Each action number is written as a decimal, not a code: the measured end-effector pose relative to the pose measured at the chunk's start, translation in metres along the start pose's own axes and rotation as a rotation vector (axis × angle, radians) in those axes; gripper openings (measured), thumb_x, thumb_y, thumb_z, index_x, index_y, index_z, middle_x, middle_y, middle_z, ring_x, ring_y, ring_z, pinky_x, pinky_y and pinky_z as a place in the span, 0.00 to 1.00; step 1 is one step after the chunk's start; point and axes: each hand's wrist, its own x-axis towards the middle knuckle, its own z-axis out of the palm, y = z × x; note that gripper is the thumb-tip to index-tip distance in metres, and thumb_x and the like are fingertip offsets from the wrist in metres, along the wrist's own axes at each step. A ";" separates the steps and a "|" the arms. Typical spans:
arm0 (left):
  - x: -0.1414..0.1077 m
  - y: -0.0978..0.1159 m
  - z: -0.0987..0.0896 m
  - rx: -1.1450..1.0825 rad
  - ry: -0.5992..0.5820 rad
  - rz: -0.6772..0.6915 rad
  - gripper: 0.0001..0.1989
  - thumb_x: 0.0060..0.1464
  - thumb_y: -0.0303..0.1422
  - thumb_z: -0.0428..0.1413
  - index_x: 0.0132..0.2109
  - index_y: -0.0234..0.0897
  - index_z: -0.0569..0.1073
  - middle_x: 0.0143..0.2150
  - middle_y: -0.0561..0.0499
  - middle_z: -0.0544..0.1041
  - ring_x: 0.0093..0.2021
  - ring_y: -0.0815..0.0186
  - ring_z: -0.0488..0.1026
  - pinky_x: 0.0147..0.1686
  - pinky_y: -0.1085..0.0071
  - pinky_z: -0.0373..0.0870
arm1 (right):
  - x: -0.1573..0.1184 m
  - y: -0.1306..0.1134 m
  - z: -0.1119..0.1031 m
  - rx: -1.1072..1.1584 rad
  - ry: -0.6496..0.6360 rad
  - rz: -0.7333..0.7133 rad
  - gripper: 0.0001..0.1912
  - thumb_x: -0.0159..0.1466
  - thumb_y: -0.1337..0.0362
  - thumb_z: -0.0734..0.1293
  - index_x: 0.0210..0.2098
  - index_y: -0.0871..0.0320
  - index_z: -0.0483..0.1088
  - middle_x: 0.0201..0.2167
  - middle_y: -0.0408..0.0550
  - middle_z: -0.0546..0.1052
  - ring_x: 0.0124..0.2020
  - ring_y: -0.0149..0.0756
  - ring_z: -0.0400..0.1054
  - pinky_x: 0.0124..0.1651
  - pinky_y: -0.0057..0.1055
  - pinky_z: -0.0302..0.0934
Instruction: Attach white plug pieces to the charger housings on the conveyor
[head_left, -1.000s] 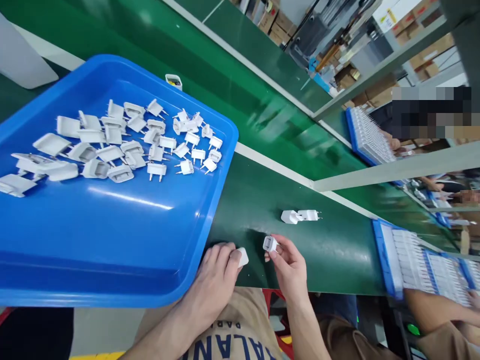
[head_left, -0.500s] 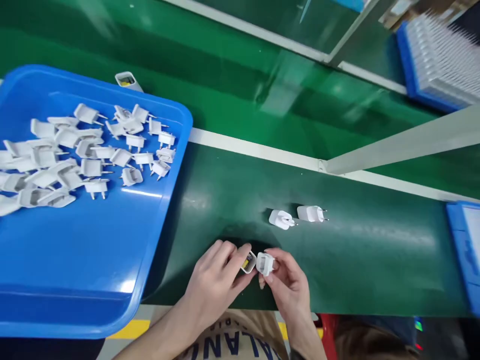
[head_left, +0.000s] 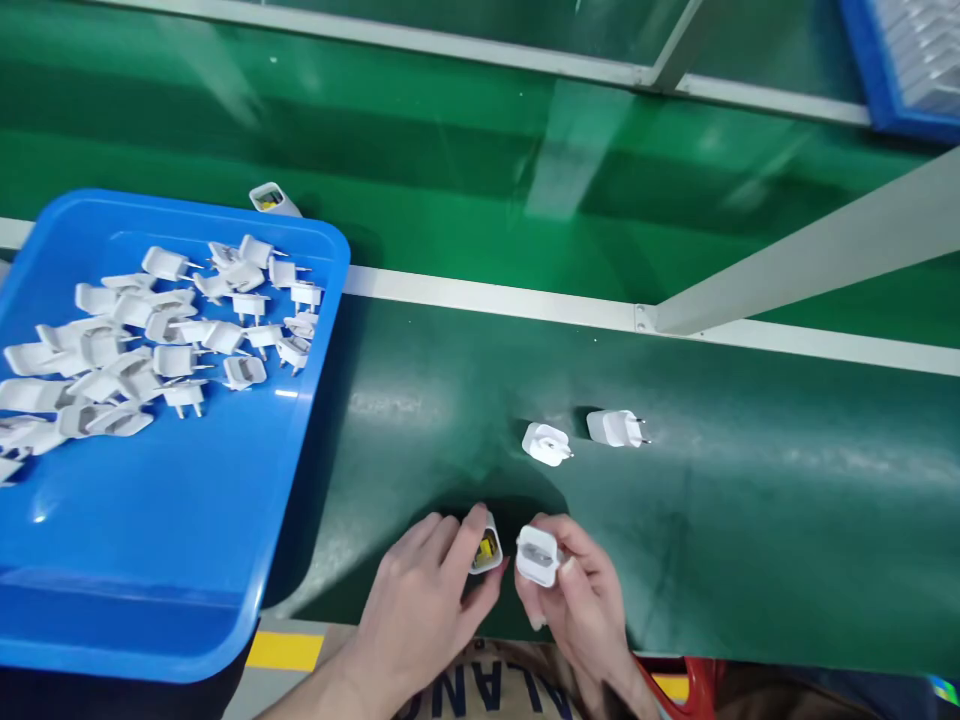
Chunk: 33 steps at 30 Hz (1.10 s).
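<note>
Near the front edge of the green table [head_left: 750, 540], my left hand [head_left: 424, 585] grips a white charger housing [head_left: 488, 548], its open end showing yellow and dark parts inside. Just right of it, my right hand [head_left: 581, 600] holds a white plug cap [head_left: 537, 556] with its hollow side up. A small gap separates the two pieces. Beyond my hands lie two white chargers with pins, one [head_left: 546, 444] nearer the middle and another [head_left: 615, 428] to its right.
A blue tray [head_left: 289, 480] at the left bears several white plug caps [head_left: 176, 360]. Behind it is another open housing [head_left: 274, 199]. A pale metal post [head_left: 810, 245] slants at the right, below a blue container [head_left: 885, 100].
The housing and the plug cap are slightly farther apart, and the cap's hollow side has turned more upward. The whole view has shifted.
</note>
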 end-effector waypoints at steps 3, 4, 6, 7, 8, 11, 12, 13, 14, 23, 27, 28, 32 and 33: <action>-0.009 -0.003 0.003 0.005 0.047 0.042 0.12 0.66 0.30 0.50 0.54 0.34 0.70 0.35 0.48 0.77 0.34 0.58 0.74 0.40 0.62 0.71 | -0.003 0.005 0.000 -0.108 -0.029 -0.060 0.22 0.68 0.41 0.69 0.39 0.55 0.78 0.26 0.42 0.71 0.14 0.24 0.56 0.16 0.24 0.49; -0.012 -0.005 0.004 0.008 0.069 0.041 0.09 0.66 0.32 0.51 0.51 0.35 0.71 0.33 0.49 0.76 0.33 0.59 0.73 0.38 0.62 0.70 | -0.005 0.004 0.000 -0.153 -0.035 -0.078 0.21 0.68 0.43 0.70 0.41 0.55 0.78 0.28 0.43 0.72 0.15 0.24 0.57 0.16 0.24 0.51; -0.014 -0.008 0.006 0.017 0.115 0.028 0.06 0.66 0.34 0.53 0.44 0.37 0.70 0.31 0.49 0.74 0.32 0.59 0.71 0.35 0.62 0.67 | -0.009 0.000 0.002 -0.271 -0.045 -0.138 0.15 0.67 0.49 0.73 0.46 0.52 0.78 0.35 0.46 0.75 0.20 0.27 0.64 0.20 0.25 0.59; -0.014 -0.009 0.008 0.017 0.135 0.025 0.06 0.66 0.35 0.53 0.43 0.37 0.70 0.30 0.49 0.74 0.31 0.59 0.71 0.34 0.62 0.67 | -0.011 -0.005 0.004 -0.363 -0.052 -0.187 0.12 0.68 0.54 0.73 0.48 0.50 0.78 0.39 0.48 0.76 0.24 0.30 0.68 0.23 0.26 0.64; -0.014 -0.010 0.009 0.015 0.154 0.023 0.07 0.65 0.35 0.53 0.44 0.36 0.70 0.31 0.49 0.75 0.30 0.60 0.71 0.33 0.62 0.67 | -0.013 -0.010 0.007 -0.472 -0.064 -0.247 0.10 0.68 0.59 0.73 0.49 0.49 0.78 0.42 0.48 0.76 0.30 0.32 0.71 0.28 0.28 0.68; -0.013 -0.011 0.009 0.003 0.190 0.027 0.14 0.64 0.35 0.54 0.52 0.31 0.71 0.31 0.49 0.77 0.28 0.60 0.72 0.32 0.62 0.67 | -0.018 -0.026 0.015 -0.825 -0.140 -0.428 0.14 0.69 0.72 0.69 0.49 0.48 0.78 0.44 0.48 0.76 0.41 0.37 0.74 0.39 0.30 0.72; -0.013 -0.011 0.008 -0.011 0.183 0.025 0.15 0.63 0.36 0.55 0.53 0.31 0.71 0.31 0.49 0.78 0.28 0.60 0.73 0.32 0.61 0.67 | -0.020 -0.030 0.019 -0.940 -0.187 -0.467 0.16 0.69 0.74 0.68 0.50 0.48 0.78 0.44 0.48 0.76 0.42 0.36 0.74 0.40 0.30 0.72; -0.014 -0.012 0.006 -0.032 0.168 0.021 0.16 0.61 0.36 0.57 0.52 0.31 0.71 0.30 0.50 0.78 0.28 0.60 0.73 0.32 0.61 0.68 | -0.021 -0.033 0.022 -1.050 -0.242 -0.494 0.17 0.69 0.76 0.66 0.51 0.49 0.77 0.45 0.48 0.76 0.42 0.35 0.74 0.40 0.29 0.72; -0.015 -0.013 0.005 -0.063 0.150 0.017 0.17 0.59 0.36 0.60 0.52 0.32 0.72 0.31 0.50 0.78 0.29 0.59 0.74 0.32 0.61 0.68 | -0.022 -0.035 0.025 -1.156 -0.291 -0.513 0.18 0.70 0.76 0.65 0.52 0.49 0.77 0.46 0.48 0.76 0.41 0.34 0.74 0.40 0.29 0.72; -0.025 -0.025 0.003 -0.314 0.148 0.024 0.11 0.55 0.26 0.66 0.42 0.41 0.73 0.33 0.55 0.79 0.32 0.61 0.75 0.34 0.62 0.68 | -0.028 -0.031 0.038 -1.611 -0.397 -0.683 0.20 0.73 0.74 0.63 0.63 0.57 0.65 0.48 0.53 0.79 0.41 0.40 0.74 0.46 0.37 0.74; -0.025 -0.026 0.006 -0.302 0.150 0.039 0.11 0.57 0.29 0.66 0.45 0.40 0.74 0.35 0.54 0.80 0.33 0.60 0.76 0.35 0.61 0.69 | -0.031 -0.037 0.045 -1.647 -0.420 -0.648 0.14 0.73 0.76 0.62 0.54 0.58 0.71 0.49 0.54 0.77 0.46 0.39 0.74 0.50 0.36 0.75; -0.025 -0.026 0.006 -0.295 0.153 0.040 0.10 0.58 0.29 0.66 0.45 0.40 0.75 0.35 0.53 0.80 0.33 0.60 0.75 0.35 0.61 0.68 | -0.031 -0.038 0.046 -1.643 -0.418 -0.639 0.14 0.73 0.76 0.62 0.54 0.59 0.72 0.48 0.53 0.77 0.46 0.39 0.74 0.49 0.35 0.75; -0.025 -0.026 0.006 -0.287 0.169 0.044 0.10 0.57 0.29 0.67 0.44 0.40 0.75 0.34 0.53 0.80 0.33 0.60 0.75 0.35 0.61 0.68 | -0.031 -0.040 0.049 -1.665 -0.441 -0.639 0.15 0.73 0.75 0.61 0.55 0.59 0.72 0.47 0.53 0.77 0.44 0.39 0.75 0.49 0.35 0.76; -0.025 -0.026 0.006 -0.290 0.173 0.044 0.11 0.56 0.29 0.67 0.44 0.39 0.75 0.34 0.53 0.80 0.32 0.60 0.75 0.35 0.61 0.68 | -0.031 -0.040 0.050 -1.679 -0.437 -0.638 0.16 0.72 0.76 0.61 0.55 0.59 0.72 0.47 0.53 0.77 0.44 0.39 0.75 0.48 0.35 0.76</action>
